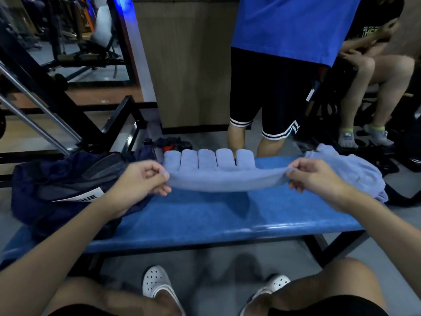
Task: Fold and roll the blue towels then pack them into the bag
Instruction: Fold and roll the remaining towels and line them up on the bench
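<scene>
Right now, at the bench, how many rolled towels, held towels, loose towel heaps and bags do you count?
Rolled towels: 5
Towel held by left hand and right hand: 1
Loose towel heap: 1
Bag: 1
Total: 8

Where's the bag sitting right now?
In the head view, the dark navy bag lies on the left end of the blue bench, just left of the left hand and the row of rolled towels.

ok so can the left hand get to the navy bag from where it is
Probably yes. The navy bag lies on the blue bench right beside the left hand, nothing between them. That hand pinches one end of the folded towel, though, so it must let go first.
</scene>
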